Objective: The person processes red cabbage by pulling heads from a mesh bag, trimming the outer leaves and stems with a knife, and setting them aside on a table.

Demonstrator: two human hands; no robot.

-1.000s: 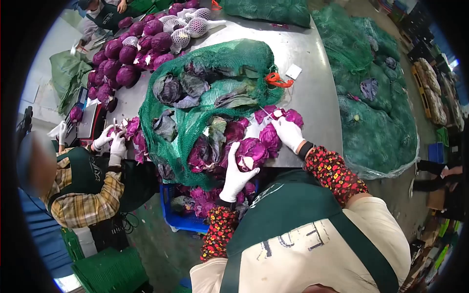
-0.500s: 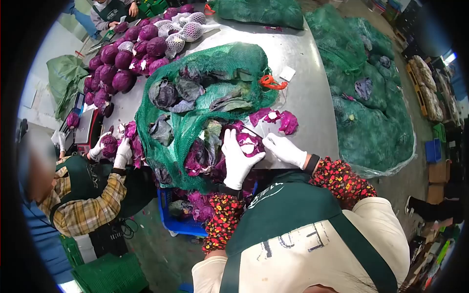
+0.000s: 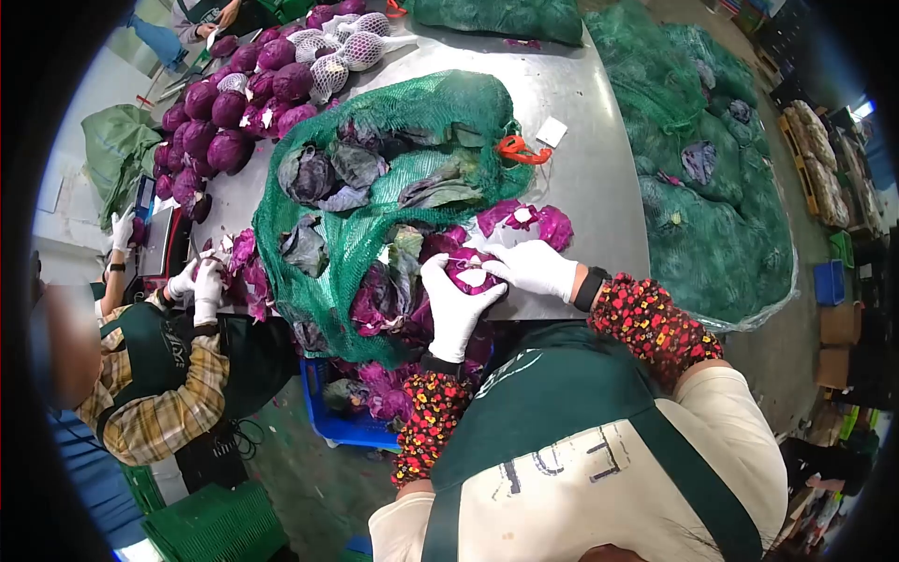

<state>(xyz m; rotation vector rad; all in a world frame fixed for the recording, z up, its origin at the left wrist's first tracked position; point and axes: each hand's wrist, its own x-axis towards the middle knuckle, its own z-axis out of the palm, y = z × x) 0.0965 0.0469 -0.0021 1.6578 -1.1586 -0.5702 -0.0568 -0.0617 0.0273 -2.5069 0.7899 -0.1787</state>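
Note:
A purple cabbage (image 3: 471, 277) with a pale cut stem end rests at the table's near edge. My left hand (image 3: 454, 311), in a white glove, grips it from the near left side, thumb along its lower edge. My gloved right hand (image 3: 536, 267) is closed on a small knife, its thin blade lying across the top of the cabbage; the handle is hidden in the fist. Just beyond lie loose purple leaves (image 3: 524, 223). A green mesh sack (image 3: 393, 211) of cabbages with dull outer leaves spreads open to the left.
Trimmed purple cabbages (image 3: 211, 122) are piled at the far left, some in white foam nets (image 3: 351, 51). A blue crate (image 3: 351, 429) of leaves stands below the table edge. Full green sacks (image 3: 716, 215) sit at right. A co-worker in a plaid sleeve (image 3: 178, 407) handles cabbage at left.
My right hand has moved left and up, over the cabbage, bringing the knife across its top. My left hand stays around the cabbage. The co-worker's hands at left have drawn closer together.

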